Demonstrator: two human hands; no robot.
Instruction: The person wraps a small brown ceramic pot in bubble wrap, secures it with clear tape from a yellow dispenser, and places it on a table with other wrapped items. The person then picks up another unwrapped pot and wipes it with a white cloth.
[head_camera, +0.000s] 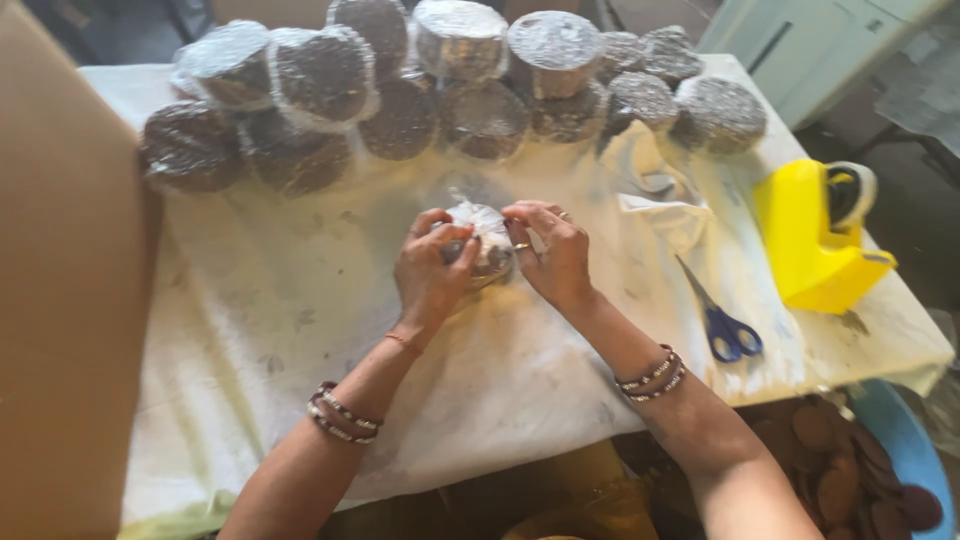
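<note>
Both hands, left and right, pinch one packet mid-table. Scissors, yellow dispenser right; roughly fourteen wrapped stacks behind; cardboard left.

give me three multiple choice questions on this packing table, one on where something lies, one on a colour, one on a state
1. Where do the blue-handled scissors lie?
A. right of both hands, beside the tape dispenser
B. on the wrapped stacks
C. on the cardboard box

2. What colour is the plastic tape dispenser?
A. red
B. yellow
C. green

3. What holds the small clear plastic packet?
A. left hand only
B. neither hand
C. both hands

Answers:
1 A: the scissors rest on the white cloth near the dispenser.
2 B: its body is bright yellow.
3 C: left hand and right hand pinch it together.
</note>
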